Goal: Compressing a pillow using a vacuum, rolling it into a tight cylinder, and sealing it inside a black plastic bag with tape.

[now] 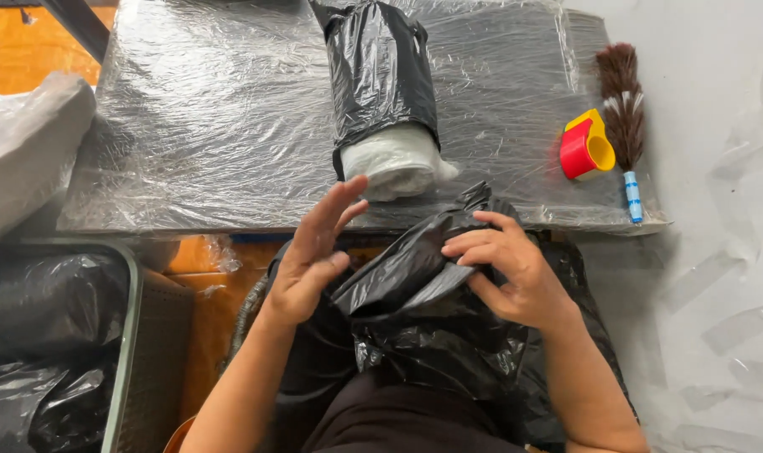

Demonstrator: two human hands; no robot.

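**Opening the black bag: rub, don't tug**

While the right hand pinches the edge of the black plastic bag at centre frame, the left hand stands open beside it, fingers spread, holding nothing. Bag sits in the lap, just below the film-wrapped table. My read: rub the two plies between thumb and fingertips to part them; thin film tears if yanked. Wrapped roll lies upper centre; red-yellow tape dispenser and brush upper right.
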